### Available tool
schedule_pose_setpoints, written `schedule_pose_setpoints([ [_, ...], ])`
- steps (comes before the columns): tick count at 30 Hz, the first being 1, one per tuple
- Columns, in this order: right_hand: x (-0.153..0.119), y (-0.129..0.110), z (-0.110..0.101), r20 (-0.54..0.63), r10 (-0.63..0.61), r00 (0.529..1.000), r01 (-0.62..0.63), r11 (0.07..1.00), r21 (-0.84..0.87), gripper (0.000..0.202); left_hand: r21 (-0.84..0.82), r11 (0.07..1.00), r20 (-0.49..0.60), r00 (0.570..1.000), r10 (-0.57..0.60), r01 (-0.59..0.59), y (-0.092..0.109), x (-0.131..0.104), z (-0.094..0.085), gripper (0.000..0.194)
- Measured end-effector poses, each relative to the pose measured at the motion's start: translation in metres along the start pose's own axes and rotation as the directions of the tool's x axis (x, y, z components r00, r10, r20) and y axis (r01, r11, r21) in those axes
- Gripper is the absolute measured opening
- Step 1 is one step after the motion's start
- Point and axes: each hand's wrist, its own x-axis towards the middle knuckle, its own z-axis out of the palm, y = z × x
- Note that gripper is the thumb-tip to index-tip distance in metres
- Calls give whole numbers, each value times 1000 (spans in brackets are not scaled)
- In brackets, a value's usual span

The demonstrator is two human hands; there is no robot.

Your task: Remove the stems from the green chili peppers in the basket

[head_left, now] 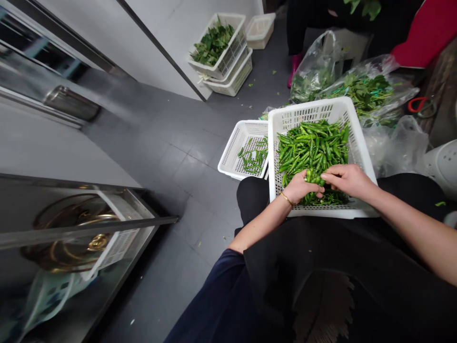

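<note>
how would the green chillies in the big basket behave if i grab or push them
The chillies look smooth and glossy, so they may slip a little. They hold straight or gently curved shapes, suggesting fairly firm rather than floppy. Slim and loosely piled in the big basket, they'd probably slide over one another.

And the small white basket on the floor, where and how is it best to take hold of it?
Probably by the left rim of the small basket, coming from the left and hooking under the lip. That raised edge shows in full, while the right side is hidden behind the large basket. Keeping it level seems wise, since loose peppers lie inside.
</note>
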Motion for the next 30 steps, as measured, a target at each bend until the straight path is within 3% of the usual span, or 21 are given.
schedule_pose_setpoints([
  [2,-5,-3,2,-106,-145,984,108,950,-294,39,-25,999,-14,1000,-21,20,1,-2,2,42],
  [4,-11,-2,6,-124,-221,967,129,851,-509,42,-56,997,4,999,-48,48,0,-4,4,42],
  [6,-15,4,8,-67,-207,976,119,764,-634,43,-75,993,50,995,-84,88,-4,-5,5,40],
  [8,-16,14,10,45,-115,992,114,709,-696,40,-78,990,78,990,-115,121,-8,-5,2,37],
  [10,-13,25,10,178,67,982,88,670,-737,32,-30,993,41,993,-113,114,-13,-3,-3,37],
  [12,-8,35,12,273,265,925,49,630,-775,29,46,996,-29,996,-80,81,-17,1,-9,38],
  [15,-1,46,18,338,406,849,25,608,-793,27,93,995,-90,995,-38,46,-19,5,-16,38],
  [21,6,63,22,342,429,836,-11,637,-771,29,122,992,-115,993,-27,41,-10,2,-14,35],
  [25,5,67,16,385,394,835,38,656,-754,25,157,987,-125,992,-14,34,-9,0,-10,37],
  [30,2,50,-4,386,246,889,100,719,-688,19,385,899,-20,972,235,-209,-9,2,-7,33],
])
